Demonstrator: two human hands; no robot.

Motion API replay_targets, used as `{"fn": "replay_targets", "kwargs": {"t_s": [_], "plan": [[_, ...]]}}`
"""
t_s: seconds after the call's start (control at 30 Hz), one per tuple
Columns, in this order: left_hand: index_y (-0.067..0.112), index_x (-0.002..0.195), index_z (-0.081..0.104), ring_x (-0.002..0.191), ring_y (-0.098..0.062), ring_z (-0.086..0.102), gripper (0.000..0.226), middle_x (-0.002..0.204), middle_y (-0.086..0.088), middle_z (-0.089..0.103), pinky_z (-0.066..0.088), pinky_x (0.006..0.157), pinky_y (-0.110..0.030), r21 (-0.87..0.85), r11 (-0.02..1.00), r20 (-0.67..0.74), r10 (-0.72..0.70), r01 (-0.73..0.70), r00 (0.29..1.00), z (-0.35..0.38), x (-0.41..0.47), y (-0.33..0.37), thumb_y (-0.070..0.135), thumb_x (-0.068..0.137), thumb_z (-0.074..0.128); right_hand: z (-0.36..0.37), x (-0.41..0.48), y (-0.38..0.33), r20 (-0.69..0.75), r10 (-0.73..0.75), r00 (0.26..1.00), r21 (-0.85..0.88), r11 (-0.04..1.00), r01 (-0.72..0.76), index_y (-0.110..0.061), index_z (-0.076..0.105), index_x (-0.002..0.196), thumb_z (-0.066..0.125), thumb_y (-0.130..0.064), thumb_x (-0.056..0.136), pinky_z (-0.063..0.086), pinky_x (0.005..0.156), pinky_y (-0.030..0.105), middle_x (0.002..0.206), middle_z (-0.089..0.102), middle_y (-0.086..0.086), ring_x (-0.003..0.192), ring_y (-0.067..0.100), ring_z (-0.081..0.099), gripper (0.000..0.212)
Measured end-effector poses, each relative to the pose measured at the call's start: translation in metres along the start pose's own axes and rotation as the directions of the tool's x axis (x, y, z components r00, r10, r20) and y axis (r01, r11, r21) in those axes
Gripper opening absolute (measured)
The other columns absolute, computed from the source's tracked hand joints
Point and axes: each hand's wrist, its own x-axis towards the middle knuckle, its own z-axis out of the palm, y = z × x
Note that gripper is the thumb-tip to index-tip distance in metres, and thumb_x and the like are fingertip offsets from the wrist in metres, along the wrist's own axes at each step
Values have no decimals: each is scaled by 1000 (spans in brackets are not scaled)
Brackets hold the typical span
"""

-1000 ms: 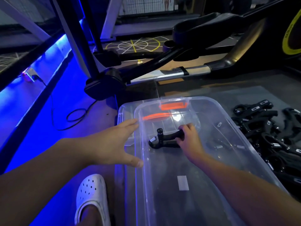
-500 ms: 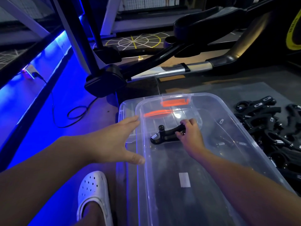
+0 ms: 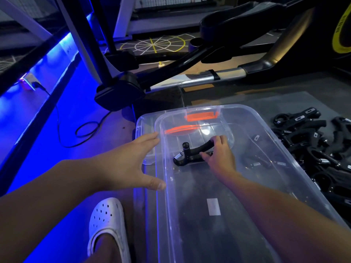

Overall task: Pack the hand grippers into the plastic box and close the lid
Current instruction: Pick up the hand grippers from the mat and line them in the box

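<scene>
glossy clear plastic box (image 3: 281, 149); matt black hand gripper (image 3: 193, 154)

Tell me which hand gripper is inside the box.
The hand gripper held by the right hand, at the plastic box's far end; the rest lie in a pile outside, right of it.

Blue strip lighting (image 3: 62, 44) runs along the left edge and washes the dark floor (image 3: 57, 149) beside it deep blue — the rest of the room is dim. A black cable (image 3: 85, 128) lies looped on that floor, below a plug (image 3: 36, 84). Ahead stands an exercise machine (image 3: 121, 92) with a black frame, a silver rail (image 3: 209, 77) and a black pedal (image 3: 237, 18). Behind it the floor bears a yellow-and-white spoked circle marking (image 3: 153, 44). A grey mat (image 3: 284, 99) lies to the right.
</scene>
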Motion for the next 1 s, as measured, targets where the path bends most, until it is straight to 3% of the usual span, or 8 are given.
{"fn": "replay_targets", "kwargs": {"t_s": [0.23,0.43,0.8,1.0], "plan": [[33,154,1,141,11,2,119,156,29,-11,11,106,-9,-31,1000,0,-1,1,1000,2,-1,0,64,65,73,1,-3,-2,-11,-10,1000,-54,998,10,-21,48,108,75,-32,78,40,62,30,108,41,-6,80,23,54,41],[32,154,1,142,7,14,119,157,27,-11,15,106,-10,-25,1000,-6,-5,5,1000,2,-1,0,64,65,73,1,-2,0,-10,-15,1000,-47,999,14,-23,47,103,76,-33,77,44,60,32,99,36,-10,75,23,52,41],[29,154,2,142,5,15,119,157,25,-12,18,107,-13,-2,1000,10,-7,7,1000,-1,-2,3,64,66,72,-6,-3,-8,27,40,999,-46,998,-39,-22,45,108,74,-33,80,40,62,32,108,39,-6,80,26,56,42],[23,154,12,145,1,4,107,160,16,-5,9,102,-8,90,996,-3,21,-20,1000,-7,-8,14,60,73,70,-34,-14,-22,-12,4,1000,-63,998,-4,-17,46,113,63,-28,88,42,64,35,115,44,-1,88,27,59,32]]}}
